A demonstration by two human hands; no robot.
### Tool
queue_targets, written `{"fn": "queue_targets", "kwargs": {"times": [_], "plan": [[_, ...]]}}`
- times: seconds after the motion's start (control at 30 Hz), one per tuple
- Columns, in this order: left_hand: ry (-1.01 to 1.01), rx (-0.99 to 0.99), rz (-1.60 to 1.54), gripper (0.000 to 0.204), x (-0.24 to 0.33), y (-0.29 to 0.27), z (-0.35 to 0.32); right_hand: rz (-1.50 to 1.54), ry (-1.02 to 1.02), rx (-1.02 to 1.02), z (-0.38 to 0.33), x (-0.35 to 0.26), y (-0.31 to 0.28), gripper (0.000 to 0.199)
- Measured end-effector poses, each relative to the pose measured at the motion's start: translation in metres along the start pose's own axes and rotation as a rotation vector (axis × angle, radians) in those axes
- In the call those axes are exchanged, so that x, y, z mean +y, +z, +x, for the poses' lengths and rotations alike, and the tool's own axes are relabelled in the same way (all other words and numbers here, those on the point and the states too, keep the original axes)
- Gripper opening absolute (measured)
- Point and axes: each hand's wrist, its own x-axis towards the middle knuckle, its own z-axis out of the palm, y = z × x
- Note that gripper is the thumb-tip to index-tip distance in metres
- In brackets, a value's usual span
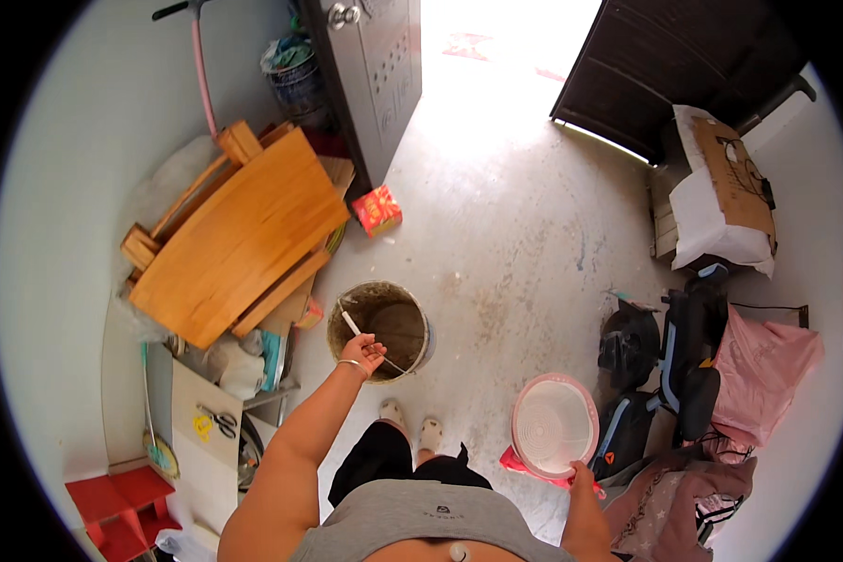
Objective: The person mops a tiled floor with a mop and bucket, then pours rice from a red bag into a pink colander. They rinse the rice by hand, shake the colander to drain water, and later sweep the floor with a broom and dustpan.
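Note:
My left hand (366,352) is closed around the wire handle of a dirt-stained bucket (425,335), just beside its white grip (350,322). The bucket's inside looks smeared and brownish, and its open top faces me. Off to the right, my right hand (581,474) grips the near rim of a white basket (554,423) with a pink edge, tilted so that its inside shows. A red piece (515,461), cloth or plastic, shows under the basket; I cannot tell whether my hand holds it too.
An orange-brown wooden table (239,239) leans at the left, near a red box (377,211) and an open door (370,84). Scissors (219,421) lie on a board at lower left. A black-and-blue ride-on vehicle (670,356) and pink cloth (759,375) stand right.

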Motion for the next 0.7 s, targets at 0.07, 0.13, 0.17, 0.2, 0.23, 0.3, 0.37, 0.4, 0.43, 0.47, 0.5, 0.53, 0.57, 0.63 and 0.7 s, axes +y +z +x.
{"fn": "queue_targets", "kwargs": {"times": [0.07,0.13,0.17,0.2,0.23,0.3,0.37,0.4,0.43,0.47,0.5,0.53,0.57,0.63,0.7], "plan": [[-0.006,-0.053,0.057,0.016,0.044,0.072,0.019,0.042,0.044,0.024,0.012,-0.021,0.009,0.011],[-0.006,-0.134,0.193,0.018,0.089,0.143,0.03,0.077,0.088,0.064,0.017,-0.05,0.03,0.01],[-0.009,-0.164,0.232,0.019,0.11,0.178,0.043,0.114,0.11,0.091,0.02,-0.071,0.046,0.01],[-0.015,-0.188,0.274,0.019,0.13,0.207,0.055,0.15,0.14,0.118,0.019,-0.085,0.06,0.01],[-0.031,-0.232,0.297,0.02,0.147,0.248,0.067,0.244,0.179,-0.013,0.034,-0.097,0.053,0.01],[-0.049,-0.306,0.365,0.02,0.185,0.312,0.1,0.416,0.158,0.027,0.043,-0.104,0.077,0.01],[-0.045,-0.229,0.414,0.022,0.224,0.365,0.132,0.479,0.177,0.019,0.029,-0.164,0.132,0.011],[-0.049,-0.253,0.442,0.023,0.237,0.398,0.152,0.489,0.213,0.018,0.019,-0.19,0.138,0.011],[-0.056,-0.243,0.499,0.025,0.246,0.437,0.168,0.482,0.216,0.027,0.032,-0.214,0.138,0.01],[-0.052,-0.203,0.544,0.026,0.261,0.471,0.179,0.461,0.206,0.03,0.037,-0.24,0.149,0.016],[-0.063,-0.207,0.551,0.026,0.279,0.501,0.193,0.439,0.198,0.032,0.045,-0.267,0.161,0.022],[-0.075,-0.207,0.559,0.025,0.294,0.524,0.206,0.415,0.192,0.032,0.052,-0.291,0.175,0.028],[-0.076,-0.183,0.602,0.025,0.309,0.553,0.218,0.379,0.207,-0.017,0.06,-0.32,0.193,0.02],[-0.063,-0.125,0.679,0.026,0.346,0.604,0.241,0.447,0.223,-0.012,0.071,-0.368,0.251,0.019],[-0.052,-0.093,0.708,0.027,0.383,0.653,0.276,0.562,0.205,-0.029,0.108,-0.41,0.294,0.025]]}}
